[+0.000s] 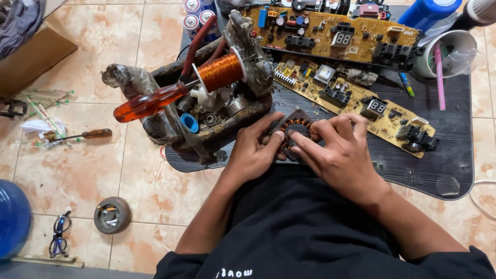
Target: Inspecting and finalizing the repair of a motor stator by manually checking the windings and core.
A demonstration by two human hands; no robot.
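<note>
Both my hands hold a small dark motor stator [294, 128] with copper windings around its round opening, over the near edge of a dark mat [439, 155]. My left hand [253, 150] grips its left side, thumb on the frame. My right hand [338, 155] holds the right side, with the index finger laid across the lower face. A grimy box of parts [206, 111] sits just to the left, holding a spool of copper wire [221, 72] and an orange-handled screwdriver [151, 102].
Two yellow circuit boards [356, 98] [336, 33] lie on the mat beyond my hands. A white cup with a pink straw [444, 54] stands at the right. On the tiled floor lie a brown-handled screwdriver [85, 135], a small round tin [112, 214], glasses [58, 235] and a cardboard box [31, 59].
</note>
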